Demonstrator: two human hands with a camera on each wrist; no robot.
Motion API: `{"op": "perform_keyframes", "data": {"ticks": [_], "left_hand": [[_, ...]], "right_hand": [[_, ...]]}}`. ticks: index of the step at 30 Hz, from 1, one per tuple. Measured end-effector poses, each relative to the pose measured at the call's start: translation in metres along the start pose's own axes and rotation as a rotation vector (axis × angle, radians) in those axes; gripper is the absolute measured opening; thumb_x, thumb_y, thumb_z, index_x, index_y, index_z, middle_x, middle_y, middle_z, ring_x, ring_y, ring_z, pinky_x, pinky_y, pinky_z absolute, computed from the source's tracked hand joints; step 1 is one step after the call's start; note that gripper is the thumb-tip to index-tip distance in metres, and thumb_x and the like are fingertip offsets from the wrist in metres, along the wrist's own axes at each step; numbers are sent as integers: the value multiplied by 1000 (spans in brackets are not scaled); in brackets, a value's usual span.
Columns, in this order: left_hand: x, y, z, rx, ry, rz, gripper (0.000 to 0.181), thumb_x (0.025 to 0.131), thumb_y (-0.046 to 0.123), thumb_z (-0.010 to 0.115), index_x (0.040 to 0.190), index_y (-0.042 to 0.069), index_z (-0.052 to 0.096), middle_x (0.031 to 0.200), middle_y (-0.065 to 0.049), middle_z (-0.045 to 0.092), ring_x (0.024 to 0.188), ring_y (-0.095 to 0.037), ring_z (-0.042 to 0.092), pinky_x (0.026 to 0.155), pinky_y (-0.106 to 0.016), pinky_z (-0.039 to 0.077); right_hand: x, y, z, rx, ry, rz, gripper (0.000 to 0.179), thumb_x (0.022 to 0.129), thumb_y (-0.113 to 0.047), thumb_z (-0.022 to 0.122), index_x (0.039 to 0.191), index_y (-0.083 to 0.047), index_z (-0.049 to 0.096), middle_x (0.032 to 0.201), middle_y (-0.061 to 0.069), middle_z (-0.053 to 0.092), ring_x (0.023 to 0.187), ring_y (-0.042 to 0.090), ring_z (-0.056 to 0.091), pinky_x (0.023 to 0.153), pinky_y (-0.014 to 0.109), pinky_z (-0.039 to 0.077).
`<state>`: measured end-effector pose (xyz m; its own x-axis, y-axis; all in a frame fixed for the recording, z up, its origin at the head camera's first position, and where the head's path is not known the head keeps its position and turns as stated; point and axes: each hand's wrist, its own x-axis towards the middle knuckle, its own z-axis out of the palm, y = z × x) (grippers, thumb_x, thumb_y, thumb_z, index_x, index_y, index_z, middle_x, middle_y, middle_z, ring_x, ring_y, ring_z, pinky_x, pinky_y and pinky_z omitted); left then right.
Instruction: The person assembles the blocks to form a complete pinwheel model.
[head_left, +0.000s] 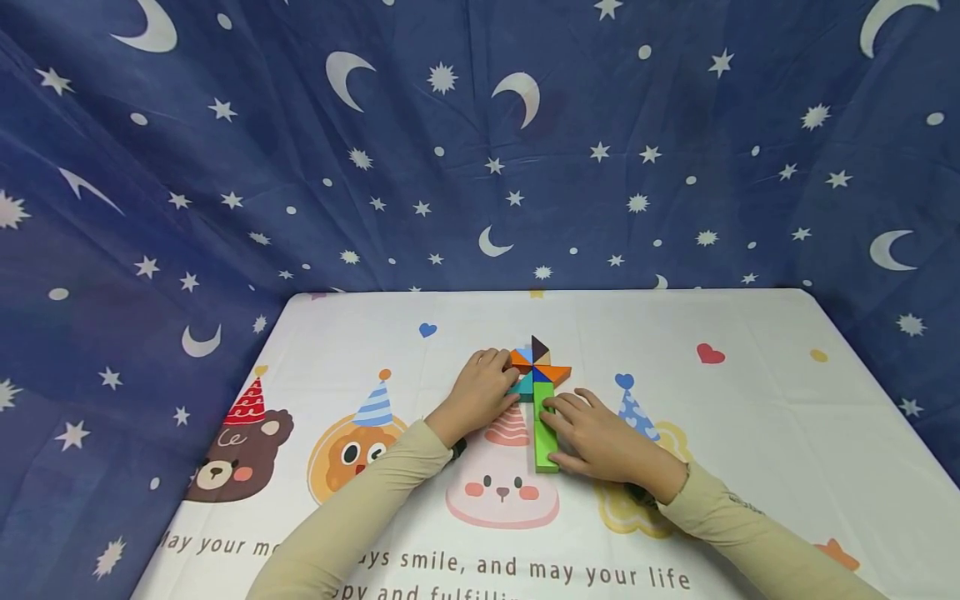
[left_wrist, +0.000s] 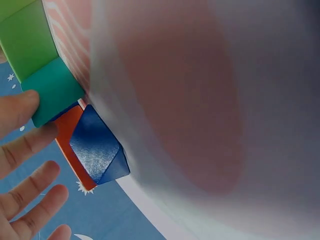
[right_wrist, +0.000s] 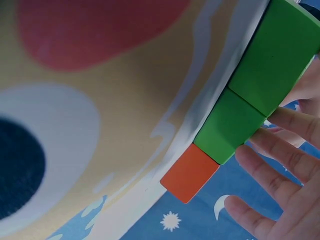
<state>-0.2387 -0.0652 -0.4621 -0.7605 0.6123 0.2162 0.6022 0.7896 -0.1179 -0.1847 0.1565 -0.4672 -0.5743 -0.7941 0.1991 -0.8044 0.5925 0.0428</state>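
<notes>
Triangular blocks form a pinwheel [head_left: 533,367] on the white cloth, in orange, light blue, dark brown, tan, dark blue and teal. Below it runs a stem of green blocks [head_left: 546,437]; the right wrist view shows a seam between two green blocks [right_wrist: 275,60]. My left hand [head_left: 483,390] is at the pinwheel's left side. Its thumb touches the teal block [left_wrist: 54,92] and its index finger meets the orange block [left_wrist: 69,131], other fingers spread. My right hand [head_left: 600,437] lies right of the stem, its extended fingertips against the green side.
A white cloth [head_left: 750,467] printed with cartoon animals, hearts and lettering covers the table. Behind and to the sides hangs a dark blue curtain [head_left: 420,167] with moons and stars. The table's far edge meets this curtain.
</notes>
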Motion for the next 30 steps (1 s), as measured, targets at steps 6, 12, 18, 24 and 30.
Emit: {"op": "perform_keyframes", "data": {"ticks": [6, 12, 18, 24, 30], "left_hand": [[3, -1, 0, 3, 1, -9, 30, 85, 40, 66, 102, 16, 68, 106, -3, 57, 102, -19, 53, 98, -35, 42], [5, -1, 0, 8, 9, -3, 29, 85, 40, 67, 101, 16, 69, 104, -3, 57, 100, -19, 54, 97, -36, 43], [4, -1, 0, -1, -8, -5, 29, 85, 39, 66, 103, 16, 68, 105, -3, 57, 101, -19, 53, 97, -35, 43], [1, -3, -1, -36, -18, 0, 28, 85, 36, 68, 103, 15, 68, 106, -4, 58, 101, -19, 53, 96, -35, 43], [-4, -6, -1, -71, -56, 34, 26, 85, 33, 68, 103, 16, 67, 108, -3, 57, 101, -18, 53, 98, -34, 43]], "right_hand": [[0, 0, -1, 1, 4, -5, 54, 88, -48, 56, 124, -9, 56, 126, 10, 56, 117, 27, 52, 102, 50, 38], [0, 0, -1, 1, 2, -5, 54, 88, -48, 56, 124, -9, 55, 126, 10, 56, 117, 27, 52, 102, 50, 38], [0, 0, 0, -2, 9, -7, 54, 88, -48, 56, 124, -8, 56, 125, 10, 56, 116, 27, 53, 101, 50, 38], [-1, 0, 0, 2, 6, -3, 53, 88, -48, 56, 124, -9, 56, 126, 10, 55, 117, 27, 52, 102, 50, 38], [0, 0, 0, 9, -5, 3, 53, 88, -48, 56, 125, -9, 55, 126, 10, 55, 117, 27, 52, 102, 50, 38]]}}
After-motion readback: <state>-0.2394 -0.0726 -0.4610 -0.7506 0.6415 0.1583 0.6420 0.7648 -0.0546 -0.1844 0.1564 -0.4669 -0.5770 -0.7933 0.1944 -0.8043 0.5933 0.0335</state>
